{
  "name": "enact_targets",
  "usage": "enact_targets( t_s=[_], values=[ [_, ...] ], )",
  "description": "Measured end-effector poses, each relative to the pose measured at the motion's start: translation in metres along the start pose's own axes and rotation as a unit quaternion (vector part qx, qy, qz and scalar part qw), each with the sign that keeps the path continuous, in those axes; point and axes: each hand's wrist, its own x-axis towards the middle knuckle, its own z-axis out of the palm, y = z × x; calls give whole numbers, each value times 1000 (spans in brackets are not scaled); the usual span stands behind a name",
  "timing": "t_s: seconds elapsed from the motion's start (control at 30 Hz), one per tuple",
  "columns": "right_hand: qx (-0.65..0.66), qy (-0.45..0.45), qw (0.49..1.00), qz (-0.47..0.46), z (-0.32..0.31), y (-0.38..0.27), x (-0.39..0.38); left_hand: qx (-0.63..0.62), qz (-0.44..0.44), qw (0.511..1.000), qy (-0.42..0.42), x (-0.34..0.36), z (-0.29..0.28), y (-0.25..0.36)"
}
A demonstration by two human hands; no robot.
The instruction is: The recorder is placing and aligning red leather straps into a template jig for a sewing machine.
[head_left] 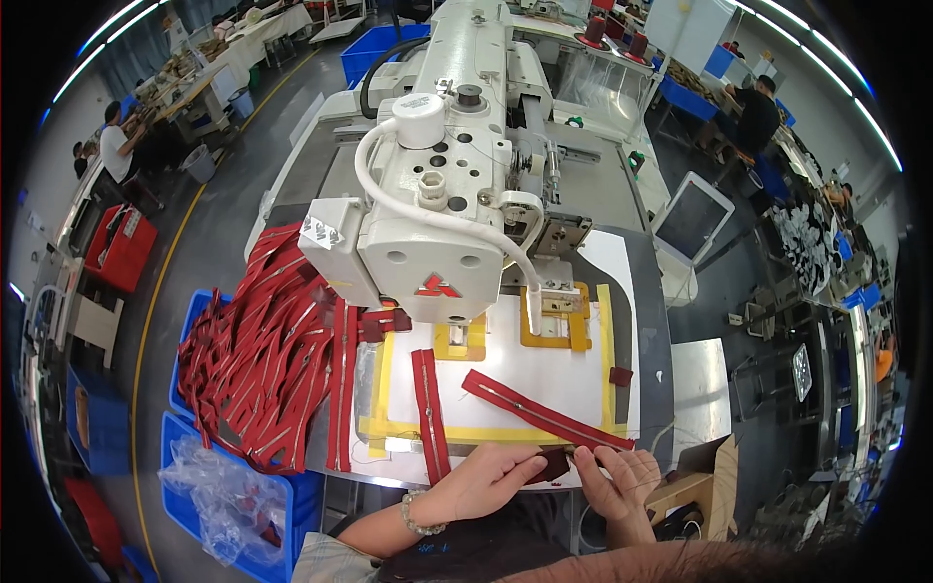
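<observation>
Low in the head view, my left hand (486,478) pinches a small dark maroon fabric piece (555,465) between thumb and fingers. At the piece's right end, my right hand (616,483) has its thumb and fingertips closed together; the tiny thing at those fingertips is too small to name. Just beyond my hands a red zipper (535,412) lies slanted across the white sewing plate (486,389), its near end beside my right fingers. Another red zipper (429,413) lies lengthwise to the left. A small maroon fabric square (620,376) rests at the plate's right edge.
A large white sewing machine (428,233) overhangs the plate, with yellow-edged clamps (554,330) under its head. Many red zippers (267,369) heap over the left side and a blue bin (180,486) holding clear plastic. An open cardboard box (714,486) stands right. People work at distant tables.
</observation>
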Motion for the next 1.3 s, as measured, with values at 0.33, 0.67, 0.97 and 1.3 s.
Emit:
enact_targets(
  t_s=[0.33, 0.67, 0.97, 1.3],
  values=[
    [13, 29, 997, 64, 8, -6, 2, 5, 31, 999, 26, 4, 8, -9],
    [34, 50, 993, 98, 13, -9, 1, 11, 31, 999, 25, 2, 3, -8],
    [-28, 27, 999, 13, 11, -2, 4, 26, 3, 1000, -16, 3, -3, -6],
    [-44, 35, 998, 3, 16, -1, 5, -2, -16, 1000, -13, 3, -1, -5]
  ],
)
